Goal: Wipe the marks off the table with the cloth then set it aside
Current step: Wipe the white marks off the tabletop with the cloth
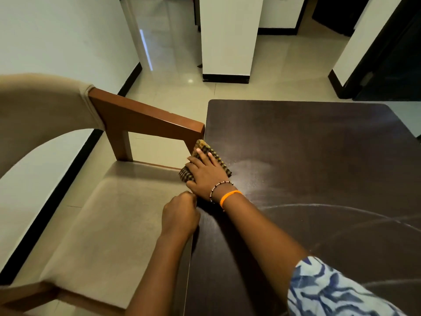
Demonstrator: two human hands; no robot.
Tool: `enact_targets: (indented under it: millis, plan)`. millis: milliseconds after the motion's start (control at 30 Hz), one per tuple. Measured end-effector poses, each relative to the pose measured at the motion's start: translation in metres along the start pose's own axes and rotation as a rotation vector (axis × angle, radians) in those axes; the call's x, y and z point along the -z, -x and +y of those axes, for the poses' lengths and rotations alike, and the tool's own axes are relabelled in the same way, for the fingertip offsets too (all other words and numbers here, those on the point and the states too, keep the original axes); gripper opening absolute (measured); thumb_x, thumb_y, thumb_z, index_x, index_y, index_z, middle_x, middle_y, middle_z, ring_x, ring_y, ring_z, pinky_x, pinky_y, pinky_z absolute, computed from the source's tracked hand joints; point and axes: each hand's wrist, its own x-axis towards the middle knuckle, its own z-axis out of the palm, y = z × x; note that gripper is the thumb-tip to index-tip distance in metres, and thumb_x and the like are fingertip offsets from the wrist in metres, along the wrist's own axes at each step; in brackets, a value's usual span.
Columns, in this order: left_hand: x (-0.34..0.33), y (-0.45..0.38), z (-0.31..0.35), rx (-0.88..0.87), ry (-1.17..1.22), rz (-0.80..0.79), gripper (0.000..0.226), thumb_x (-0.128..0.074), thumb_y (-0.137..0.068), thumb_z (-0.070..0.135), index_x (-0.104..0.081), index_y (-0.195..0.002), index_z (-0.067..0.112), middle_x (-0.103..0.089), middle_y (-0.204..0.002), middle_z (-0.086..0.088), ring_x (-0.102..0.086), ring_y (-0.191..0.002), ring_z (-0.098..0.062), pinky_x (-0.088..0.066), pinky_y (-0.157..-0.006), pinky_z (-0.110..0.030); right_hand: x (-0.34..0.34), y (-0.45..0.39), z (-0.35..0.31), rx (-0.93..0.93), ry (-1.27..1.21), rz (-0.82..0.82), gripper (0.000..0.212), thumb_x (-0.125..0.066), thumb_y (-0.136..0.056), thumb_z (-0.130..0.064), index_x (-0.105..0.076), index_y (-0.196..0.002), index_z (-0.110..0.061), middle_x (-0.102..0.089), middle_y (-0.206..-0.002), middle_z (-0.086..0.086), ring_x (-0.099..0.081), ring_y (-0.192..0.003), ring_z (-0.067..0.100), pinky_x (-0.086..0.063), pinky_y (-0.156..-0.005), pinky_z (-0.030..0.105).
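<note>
Chair (109, 224): stands at the left, pulled up against the table's left edge; beige seat and rounded beige back, brown wooden arm (145, 119) whose front end reaches the table's corner region.
Left hand (180, 216): curled into a loose fist at the table's left edge, just below the right hand; it holds nothing that can be seen, and whether the fingers grip the edge cannot be told.
Cloth (205, 160): dark checked with yellow, bunched up, lying on the table at its left edge, right beside the end of the chair arm; one end hangs slightly past the edge.
Right hand (206, 171): pressed flat on the cloth, fingers spread and pointing away, palm down, not clenched around it.
Wrist: a beaded bracelet (219, 189) and an orange band (230, 196); a blue-and-white patterned sleeve (330, 290) further up the arm.
Table (319, 144): dark brown top, with a pale smudge just right of the cloth.
Marks (330, 210): thin white curved lines across the near right part of the top.
</note>
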Motion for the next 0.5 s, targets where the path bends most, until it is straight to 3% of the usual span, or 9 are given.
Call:
enact_targets:
  millis: [167,300,433,500]
  plan:
    - [-0.003,0.031,0.003,-0.021,0.115,0.04,0.039,-0.041,-0.096,0.02,-0.044,-0.135,0.023,-0.059,-0.119,-0.004,-0.06,-0.099,-0.023,-0.051,-0.082,-0.036,0.008,0.032,0.037,0.016,-0.078,0.055,0.07,-0.023,-0.078,-0.043,-0.023,-0.146,-0.023,-0.02,-0.157,-0.003,-0.008,-0.146,0.018,-0.003,-0.118,0.042]
    - [-0.001,0.037,0.001,-0.006,0.21,-0.034,0.043,-0.041,-0.097,0.02,-0.04,-0.139,0.024,-0.052,-0.131,0.0,-0.058,-0.108,-0.023,-0.049,-0.089,-0.034,0.019,0.078,0.102,-0.238,-0.078,0.135,0.088,-0.011,-0.063,-0.049,-0.028,-0.144,-0.021,-0.025,-0.155,-0.001,-0.014,-0.145,0.019,-0.01,-0.116,0.041]
    - [0.007,0.035,0.003,0.009,0.181,-0.077,0.032,-0.042,-0.097,0.02,-0.049,-0.129,0.015,-0.057,-0.123,-0.007,-0.058,-0.105,-0.026,-0.047,-0.083,-0.035,0.037,0.137,0.161,-0.544,0.039,0.164,0.064,-0.045,-0.082,-0.042,-0.038,-0.134,-0.005,-0.033,-0.148,0.016,-0.022,-0.142,0.029,-0.01,-0.116,0.052]
    - [0.009,0.033,0.005,0.019,0.152,-0.081,0.03,-0.041,-0.098,0.02,-0.05,-0.126,0.012,-0.059,-0.119,-0.01,-0.059,-0.103,-0.027,-0.047,-0.08,-0.035,0.038,0.151,0.172,-0.597,0.032,0.162,0.068,-0.048,-0.082,-0.049,-0.038,-0.131,-0.002,-0.033,-0.145,0.019,-0.023,-0.14,0.032,-0.012,-0.116,0.055]
